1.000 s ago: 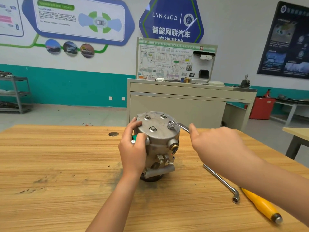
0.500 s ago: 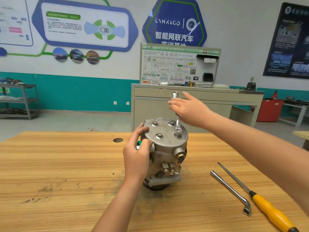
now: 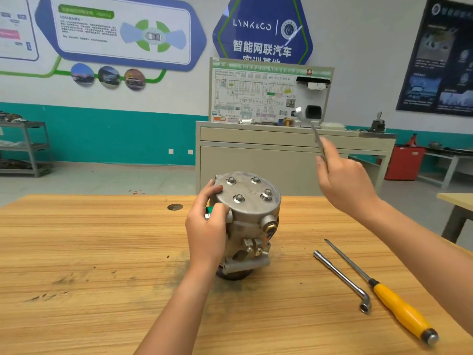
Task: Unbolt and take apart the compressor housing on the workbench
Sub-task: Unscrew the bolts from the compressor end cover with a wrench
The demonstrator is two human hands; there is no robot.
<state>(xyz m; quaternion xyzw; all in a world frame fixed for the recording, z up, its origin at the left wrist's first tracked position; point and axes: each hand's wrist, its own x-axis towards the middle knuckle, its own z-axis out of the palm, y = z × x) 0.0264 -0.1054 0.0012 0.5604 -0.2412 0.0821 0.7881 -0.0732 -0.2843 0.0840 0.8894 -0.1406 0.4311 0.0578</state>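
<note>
Lifted off the right-hand bolt (image 3: 267,194), where it was standing half a second ago, the wrench (image 3: 312,129) is now pointing up and to the left in the air at the upper right of centre, well apart from the compressor housing (image 3: 247,216). The right hand (image 3: 344,180) is grasping the wrench's lower end, fingers curled round the shaft, though motion blur is softening the detail. The left hand (image 3: 207,226) is staying where it was, clasping the housing's left side with thumb and fingers wrapping the rim of the round top cover. The housing is standing on end at the middle of the frame on the wooden workbench (image 3: 89,252), its cover facing up and toward the camera and showing four bolts, all sitting in place. At the lower right, an L-shaped socket wrench (image 3: 341,276) and a yellow-handled screwdriver (image 3: 401,311) are lying just beside each other on the bench.
</note>
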